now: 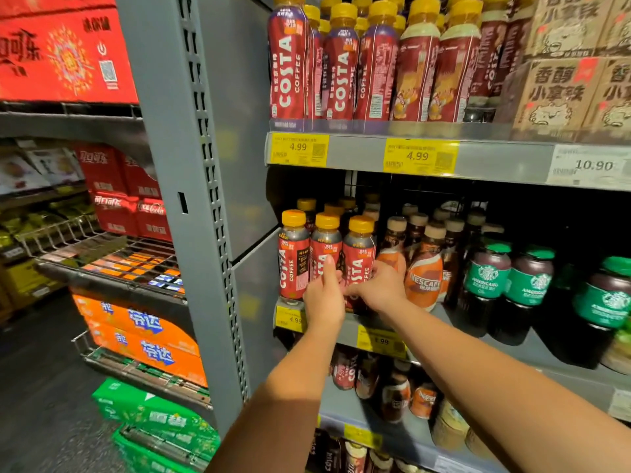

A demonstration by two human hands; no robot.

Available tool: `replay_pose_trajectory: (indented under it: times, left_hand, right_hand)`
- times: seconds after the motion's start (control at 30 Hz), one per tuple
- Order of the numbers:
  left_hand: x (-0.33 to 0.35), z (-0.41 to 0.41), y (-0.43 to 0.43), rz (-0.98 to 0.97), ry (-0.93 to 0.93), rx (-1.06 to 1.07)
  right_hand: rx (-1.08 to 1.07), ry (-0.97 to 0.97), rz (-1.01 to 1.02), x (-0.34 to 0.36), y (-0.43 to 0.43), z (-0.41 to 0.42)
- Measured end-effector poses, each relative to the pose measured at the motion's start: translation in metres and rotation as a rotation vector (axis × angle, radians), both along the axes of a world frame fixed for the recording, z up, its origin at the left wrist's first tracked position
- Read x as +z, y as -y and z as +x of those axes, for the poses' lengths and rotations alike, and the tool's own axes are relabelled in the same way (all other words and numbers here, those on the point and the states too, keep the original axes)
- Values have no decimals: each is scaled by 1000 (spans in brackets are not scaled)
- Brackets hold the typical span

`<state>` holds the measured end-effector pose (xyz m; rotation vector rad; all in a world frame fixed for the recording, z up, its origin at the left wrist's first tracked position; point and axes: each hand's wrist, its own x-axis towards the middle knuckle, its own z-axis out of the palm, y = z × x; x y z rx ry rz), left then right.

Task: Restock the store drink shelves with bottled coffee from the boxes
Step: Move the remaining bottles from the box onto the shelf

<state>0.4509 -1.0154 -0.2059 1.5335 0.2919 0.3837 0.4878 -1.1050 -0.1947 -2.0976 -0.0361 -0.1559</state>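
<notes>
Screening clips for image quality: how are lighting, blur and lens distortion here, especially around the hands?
Head view: upper shelf bright, back of the middle shelf in deep shadow; red cola boxes at left smeared by blur; wide-angle lens tilts and bows the grey upright; left hand, right hand and the Costa bottles at them read sharp enough.

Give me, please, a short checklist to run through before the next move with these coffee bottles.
1. Grip of the right hand on the right bottle: ok.
2. Hold of the left hand on the middle bottle: cannot tell; only its thumb shows touching.
3. Stance of the left bottle, upright with label forward: ok.
4. Base of the right bottle fully on the shelf: cannot tell; hands hide it.
</notes>
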Motion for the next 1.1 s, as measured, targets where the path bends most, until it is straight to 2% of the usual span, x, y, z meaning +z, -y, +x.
replay_pose_trajectory:
  times: [0.13, 0.2, 0.27, 0.4, 0.5, 0.63, 0.77, 1.1]
  left_hand:
    - [5, -12, -4, 138, -5, -27]
    - [8, -21, -6, 289, -24, -41]
    - [11, -30, -10, 522, -64, -30]
    - [18, -54, -12, 1144, -223, -75]
    - [16, -77, -7, 1435, -294, -118]
    - [5, -103, 9, 1519, -382, -184]
    - [-17, -122, 30, 1508, -367, -278]
    - [-84, -147, 44, 1566, -347, -502]
  right_hand:
    - [41, -101, -10, 10, 6, -9]
    - [19, -164, -79, 15, 13, -15]
    - [21, -173, -192, 21, 20, -23]
    - [88, -49, -699, 28, 36, -46]
    - [125, 82, -976, 27, 43, -70]
    - [183, 72, -1034, 9, 50, -102]
    - [226, -14, -1008, -19, 61, -129]
    - [129, -202, -983, -86, 88, -173]
